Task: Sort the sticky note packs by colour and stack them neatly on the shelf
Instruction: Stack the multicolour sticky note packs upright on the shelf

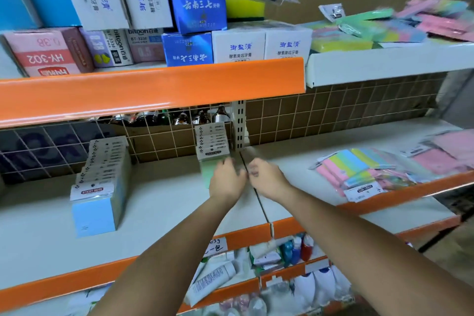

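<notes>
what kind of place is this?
Probably a small shop or stockroom: orange-edged metal shelving, boxed toothpaste above, rows of sticky note packs, and a handwritten price tag on the shelf edge.

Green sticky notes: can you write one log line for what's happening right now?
step: stacking green pack row | left hand: by green row, grasp unclear | right hand: beside it, blurred | blue pack row: lined up | mixed packs: unsorted
</notes>
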### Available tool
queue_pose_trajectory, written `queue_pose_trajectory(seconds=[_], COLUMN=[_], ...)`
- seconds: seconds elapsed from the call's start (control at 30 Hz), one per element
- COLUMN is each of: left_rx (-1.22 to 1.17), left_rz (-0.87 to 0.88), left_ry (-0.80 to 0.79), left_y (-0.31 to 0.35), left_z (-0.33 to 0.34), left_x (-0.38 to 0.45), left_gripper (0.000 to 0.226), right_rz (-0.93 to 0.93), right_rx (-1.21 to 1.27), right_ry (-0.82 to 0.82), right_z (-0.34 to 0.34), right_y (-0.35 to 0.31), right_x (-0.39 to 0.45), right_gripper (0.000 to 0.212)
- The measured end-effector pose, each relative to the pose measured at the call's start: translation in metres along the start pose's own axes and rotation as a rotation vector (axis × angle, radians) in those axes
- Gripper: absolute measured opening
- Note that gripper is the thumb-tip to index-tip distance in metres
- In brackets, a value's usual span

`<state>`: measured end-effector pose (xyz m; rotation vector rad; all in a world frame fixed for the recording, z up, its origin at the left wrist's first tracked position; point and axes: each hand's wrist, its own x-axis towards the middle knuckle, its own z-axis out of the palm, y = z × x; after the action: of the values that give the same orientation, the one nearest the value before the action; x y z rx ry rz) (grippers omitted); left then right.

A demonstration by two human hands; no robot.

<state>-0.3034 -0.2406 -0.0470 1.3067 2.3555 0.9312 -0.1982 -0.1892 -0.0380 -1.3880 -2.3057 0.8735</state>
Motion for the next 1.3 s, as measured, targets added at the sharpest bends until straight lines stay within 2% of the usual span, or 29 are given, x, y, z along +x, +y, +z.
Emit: queue_pose_trajectory(seconds=[0.3, 0.57, 0.63, 0.73, 0.9, 1.07, 1.3], left_rx=[-0.137, -0.338, -0.372, -0.407, -0.445, -0.468, -0.421], left_rz=[0.135, -0.033, -0.062, -0.129, -0.244, -0.373, -0.435], left_ry=[-0.267, -0.401, -0.401, -0.370, -0.291, -0.207, -0.101], left_y=[0.052, 0.088, 0.099, 0.120, 0.151, 0.178, 0.194], left_z=[0.040, 0.077, 0.090, 0.111, 0.144, 0.171, 0.184], left_x=[-0.011, -0.015, -0.015, -0.015, -0.016, -0.018, -0.019], left_gripper=[0.044, 0.030, 0.025, 0.033, 0.028, 0.036, 0.032], right_rz=[0.136, 0.198, 0.200, 0.203, 0.215, 0.183, 0.108], right_rx=[-0.100, -0.306, -0.369, -0.456, -0.433, -0.380, -0.388], right_ry=[0.163, 0.321, 0.343, 0.334, 0.207, 0.099, 0.011], right_z=[-0.054, -0.107, -0.126, -0.154, -0.189, -0.198, -0.195], right_y=[0.043, 0.083, 0.096, 0.119, 0.153, 0.180, 0.196], right_x=[-0.018, -0.009, -0.004, 0.005, 0.015, 0.028, 0.037], right_gripper=[0.029, 0.026, 0.024, 0.024, 0.021, 0.022, 0.027])
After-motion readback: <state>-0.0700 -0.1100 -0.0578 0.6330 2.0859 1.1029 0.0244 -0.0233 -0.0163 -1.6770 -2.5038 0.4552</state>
